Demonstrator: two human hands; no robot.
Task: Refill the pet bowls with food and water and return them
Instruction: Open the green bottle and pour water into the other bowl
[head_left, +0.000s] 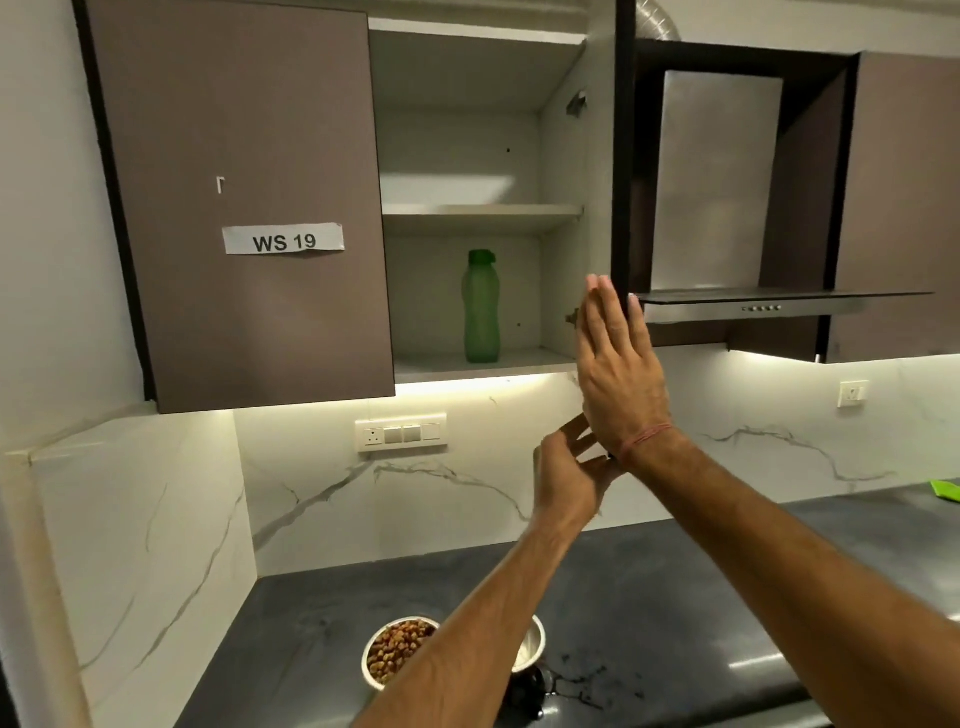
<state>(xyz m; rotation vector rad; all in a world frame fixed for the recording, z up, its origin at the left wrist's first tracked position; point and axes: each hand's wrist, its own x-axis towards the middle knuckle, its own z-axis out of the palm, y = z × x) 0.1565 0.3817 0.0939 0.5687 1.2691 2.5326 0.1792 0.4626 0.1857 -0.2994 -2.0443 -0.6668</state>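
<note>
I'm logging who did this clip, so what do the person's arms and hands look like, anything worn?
Both forearms are bare, with no sleeves in view. The right hand has a thin red thread tied round its wrist. The left hand shows no gloves, rings or watch that I can see.

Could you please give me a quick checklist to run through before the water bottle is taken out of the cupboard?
1. Cupboard door open: ok.
2. Green bottle upright on the bottom shelf, nothing in front: ok.
3. Bottle cap on: ok; water level: cannot tell.
4. Right hand flat on the door edge, holding nothing: ok.
5. Left hand free: ok.
6. Kibble bowl filled: ok; second bowl mostly hidden by the arm: cannot tell.
</note>
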